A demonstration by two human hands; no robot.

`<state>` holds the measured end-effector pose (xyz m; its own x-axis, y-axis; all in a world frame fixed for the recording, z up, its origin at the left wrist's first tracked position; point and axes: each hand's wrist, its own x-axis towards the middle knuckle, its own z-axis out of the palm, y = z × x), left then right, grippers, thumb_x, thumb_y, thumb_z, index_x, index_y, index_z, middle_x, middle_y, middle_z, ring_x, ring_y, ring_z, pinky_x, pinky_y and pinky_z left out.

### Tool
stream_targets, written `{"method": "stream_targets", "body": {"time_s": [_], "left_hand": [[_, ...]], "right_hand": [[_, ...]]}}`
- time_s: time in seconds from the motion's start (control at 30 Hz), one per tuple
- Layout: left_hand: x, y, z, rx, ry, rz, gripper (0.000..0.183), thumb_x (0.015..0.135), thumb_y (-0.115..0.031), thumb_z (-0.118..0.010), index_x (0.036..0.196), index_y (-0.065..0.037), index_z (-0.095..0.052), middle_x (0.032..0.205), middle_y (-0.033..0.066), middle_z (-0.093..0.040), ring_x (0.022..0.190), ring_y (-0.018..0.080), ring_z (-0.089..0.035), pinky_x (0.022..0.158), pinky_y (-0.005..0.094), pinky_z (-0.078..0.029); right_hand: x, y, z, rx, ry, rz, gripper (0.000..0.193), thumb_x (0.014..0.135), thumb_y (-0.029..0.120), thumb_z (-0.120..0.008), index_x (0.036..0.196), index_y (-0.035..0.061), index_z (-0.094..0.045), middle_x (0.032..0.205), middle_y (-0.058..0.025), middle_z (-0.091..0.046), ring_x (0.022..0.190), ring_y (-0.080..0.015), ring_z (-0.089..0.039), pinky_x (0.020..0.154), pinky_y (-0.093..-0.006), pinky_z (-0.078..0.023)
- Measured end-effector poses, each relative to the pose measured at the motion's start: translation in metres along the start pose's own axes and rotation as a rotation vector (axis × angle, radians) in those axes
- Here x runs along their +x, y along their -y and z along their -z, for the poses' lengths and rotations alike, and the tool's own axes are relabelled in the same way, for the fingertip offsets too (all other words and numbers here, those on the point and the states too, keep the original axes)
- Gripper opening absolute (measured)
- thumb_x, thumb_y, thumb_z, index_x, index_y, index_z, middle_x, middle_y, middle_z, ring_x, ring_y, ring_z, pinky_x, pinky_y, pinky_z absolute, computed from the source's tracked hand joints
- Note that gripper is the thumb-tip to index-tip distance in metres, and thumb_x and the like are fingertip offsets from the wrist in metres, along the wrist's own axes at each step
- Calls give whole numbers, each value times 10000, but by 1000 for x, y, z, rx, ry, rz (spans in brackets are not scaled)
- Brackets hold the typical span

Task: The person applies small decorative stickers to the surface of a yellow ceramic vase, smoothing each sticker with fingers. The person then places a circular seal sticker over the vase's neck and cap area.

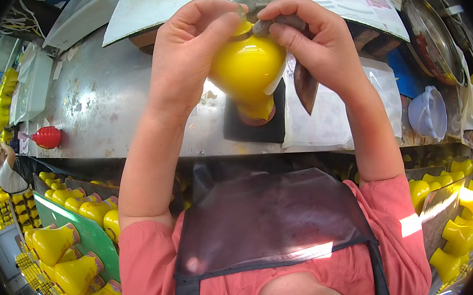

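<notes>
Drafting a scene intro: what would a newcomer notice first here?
The glossy yellow vase at upper centre, between the left hand and right hand. Next, the many yellow vases at lower left and lower right. Then the small red object on the metal bench at left.

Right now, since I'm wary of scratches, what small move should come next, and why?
Perhaps angle the dark pointed blade slightly outward: it shows below the right hand, close beside the yellow vase, while that hand pinches a grey piece near the vase's neck.
</notes>
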<state>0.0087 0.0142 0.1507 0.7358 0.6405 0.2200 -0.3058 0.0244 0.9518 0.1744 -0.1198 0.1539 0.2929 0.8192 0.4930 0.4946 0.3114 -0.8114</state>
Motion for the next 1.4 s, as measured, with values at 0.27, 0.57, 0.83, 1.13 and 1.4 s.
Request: {"method": "stream_targets", "body": {"time_s": [0.27, 0.57, 0.83, 1.13, 1.4], "left_hand": [[-1, -11, -4, 180, -46, -17, 130, 883, -47, -748, 1001, 1, -720, 933, 53, -744, 848, 102, -691, 801, 248, -551], [-1, -8, 1, -16, -35, 26, 110, 921, -56, -745, 1014, -3, -721, 937, 54, -739, 870, 129, -715, 824, 264, -577], [1, -2, -1, -37, -67, 23, 111, 929, -72, -727, 1026, -17, -719, 940, 31, -734, 853, 99, -687, 790, 244, -548], [-8, -8, -2, 5, 53, 46, 149, 986, -58, -693, 1127, -14, -676, 1102, 93, -746, 947, 137, -702, 885, 278, -589], [-16, -27, -10, 338, -34, 0, 149, 891, -99, -769, 978, 4, -704, 890, 47, -723, 838, 102, -680, 771, 240, -541]], "right_hand": [[17, -10, 6, 39, 169, -83, 175, 996, 55, -617, 1155, 42, -690, 1043, 3, -691, 971, -67, -632, 874, -224, -506], [10, -1, -2, -107, 128, -74, 177, 996, 49, -613, 1152, 45, -696, 960, 0, -704, 852, -59, -646, 758, -220, -524], [0, 14, -8, -78, 110, 96, 173, 976, 35, -629, 1131, 55, -704, 911, 6, -707, 802, -55, -633, 716, -221, -511], [12, -6, 1, 81, 148, -135, 180, 999, 90, -609, 1153, 34, -682, 1031, 0, -692, 950, -64, -620, 843, -216, -499], [-11, 12, -5, -46, -29, -42, 150, 951, 102, -666, 1090, 60, -704, 816, -15, -690, 629, -57, -589, 585, -229, -466]]}}
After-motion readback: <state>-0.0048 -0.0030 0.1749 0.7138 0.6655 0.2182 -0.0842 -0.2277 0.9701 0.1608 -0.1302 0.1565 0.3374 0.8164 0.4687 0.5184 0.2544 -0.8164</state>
